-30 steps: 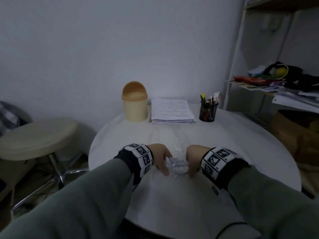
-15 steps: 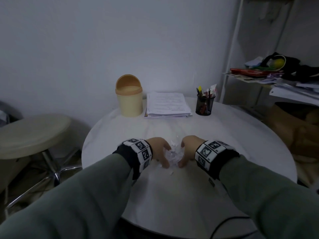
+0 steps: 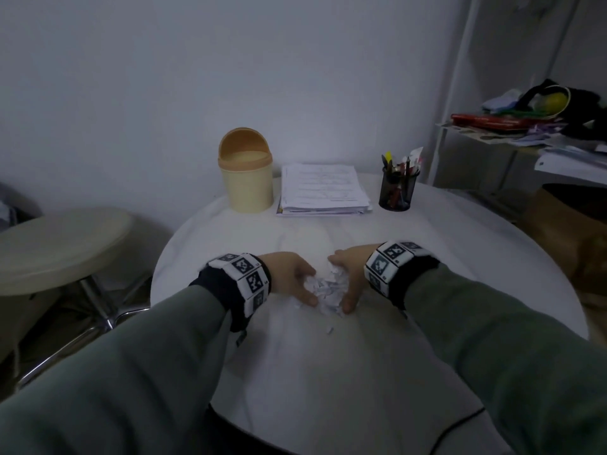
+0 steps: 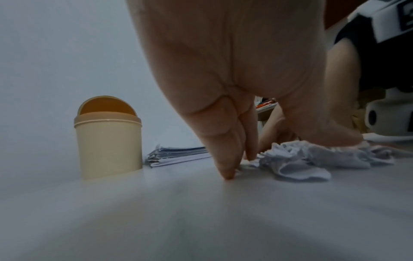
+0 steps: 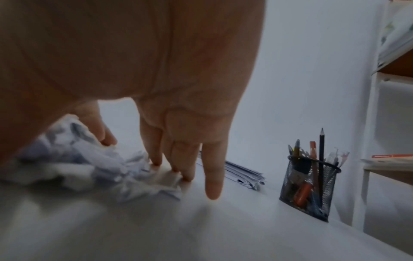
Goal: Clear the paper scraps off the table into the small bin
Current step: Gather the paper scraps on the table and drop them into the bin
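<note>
A heap of white paper scraps [image 3: 328,290] lies on the round white table [image 3: 460,264], between my two hands. My left hand [image 3: 308,287] stands at its left side, straight fingers [image 4: 223,159] tipped down onto the table and thumb lying on the scraps [image 4: 301,162]. On the heap's right side my right hand [image 3: 341,285] does the same, with fingers [image 5: 212,176] pointing down beside the scraps [image 5: 73,159]. One small scrap [image 3: 329,330] lies apart, nearer to me. The small beige bin [image 3: 246,178] stands at the table's far edge with its lid tipped open.
A stack of printed sheets [image 3: 323,188] lies right of the bin, and a black mesh pen holder [image 3: 398,192] stands right of that. A round stool [image 3: 62,244] is off the table's left. A cluttered shelf [image 3: 525,126] stands on the right.
Both hands have drawn the scraps in from either side, so the heap is tighter. The loose bits just beyond the heap are no longer seen there.
</note>
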A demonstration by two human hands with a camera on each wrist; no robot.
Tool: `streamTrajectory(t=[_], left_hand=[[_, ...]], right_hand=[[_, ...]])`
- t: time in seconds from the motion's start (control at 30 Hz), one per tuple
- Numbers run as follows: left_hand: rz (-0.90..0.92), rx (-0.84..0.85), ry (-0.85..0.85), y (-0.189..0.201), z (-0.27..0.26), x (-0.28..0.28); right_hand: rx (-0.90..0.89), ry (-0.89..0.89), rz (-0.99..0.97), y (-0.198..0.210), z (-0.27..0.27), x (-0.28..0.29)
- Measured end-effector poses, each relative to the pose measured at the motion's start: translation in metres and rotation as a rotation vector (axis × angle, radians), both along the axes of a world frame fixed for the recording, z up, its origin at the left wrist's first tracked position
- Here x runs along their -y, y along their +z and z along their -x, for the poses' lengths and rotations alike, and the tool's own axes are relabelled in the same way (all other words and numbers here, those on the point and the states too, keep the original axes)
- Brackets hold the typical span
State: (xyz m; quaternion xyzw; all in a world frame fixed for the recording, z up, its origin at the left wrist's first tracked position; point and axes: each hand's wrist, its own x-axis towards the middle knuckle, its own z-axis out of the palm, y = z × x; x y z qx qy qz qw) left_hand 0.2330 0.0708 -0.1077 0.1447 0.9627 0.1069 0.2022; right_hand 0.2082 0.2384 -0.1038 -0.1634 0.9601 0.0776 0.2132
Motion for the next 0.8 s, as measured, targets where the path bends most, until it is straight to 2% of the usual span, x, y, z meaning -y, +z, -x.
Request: streamTrajectory(t=[0.17, 0.27, 0.37, 0.47, 0.6, 0.8], left_hand=[[-0.057, 0.017, -0.064, 0.002, -0.001, 0.004], [-0.069, -0.037, -0.060, 0.003, -0.006, 0.000], [-0.068, -0.126, -0.039, 0.005, -0.011, -0.006], [-0.056, -0.127, -0.056, 0.003, -0.016, -0.016], [0.028, -0.102, -0.101, -0.004, -0.019, -0.030], [-0.054, -0.127, -0.079, -0.006, -0.014, -0.029]], right_hand=[[-0.027, 0.061, 0.066, -0.001, -0.010, 0.002], [-0.017, 0.028, 0.158, 0.005, -0.023, -0.003], [-0.081, -0.026, 0.232, 0.013, -0.031, -0.012], [-0.160, -0.064, 0.212, 0.016, -0.037, -0.019], [-0.108, -0.132, 0.142, 0.004, -0.044, -0.023], [-0.088, -0.085, 0.196, 0.002, -0.048, -0.021]])
